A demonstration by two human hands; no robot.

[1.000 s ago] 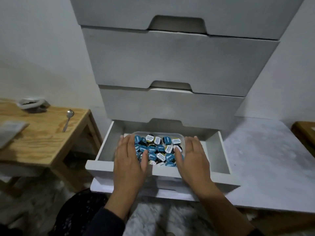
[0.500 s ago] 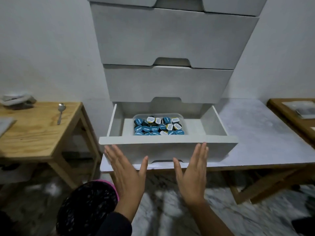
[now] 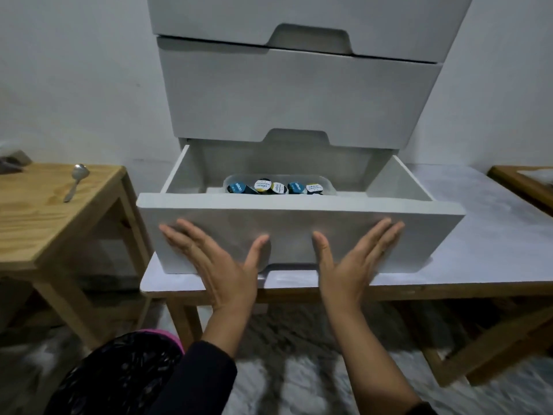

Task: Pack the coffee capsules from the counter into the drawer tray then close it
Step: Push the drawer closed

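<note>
The bottom white drawer (image 3: 419,232) of a tall white chest stands pulled out over the marble counter. Inside it a clear plastic tray (image 3: 327,182) holds several blue and white coffee capsules (image 3: 276,187); the drawer's front panel hides most of them. My left hand (image 3: 215,262) and my right hand (image 3: 356,259) lie flat against the drawer's front panel, fingers spread, thumbs pointing inward toward the handle cutout. Neither hand holds anything.
Two shut drawers (image 3: 299,97) sit above the pulled-out one. A wooden side table (image 3: 36,223) on the left carries a metal spoon (image 3: 76,181). The marble counter (image 3: 493,241) stretches right to a wooden-framed object (image 3: 520,182). My dark-clothed knee (image 3: 119,375) is at bottom left.
My hands left the capsules in the tray, drew back out of the drawer, and now press flat on its front panel. The camera has dropped lower, so fewer capsules show.
</note>
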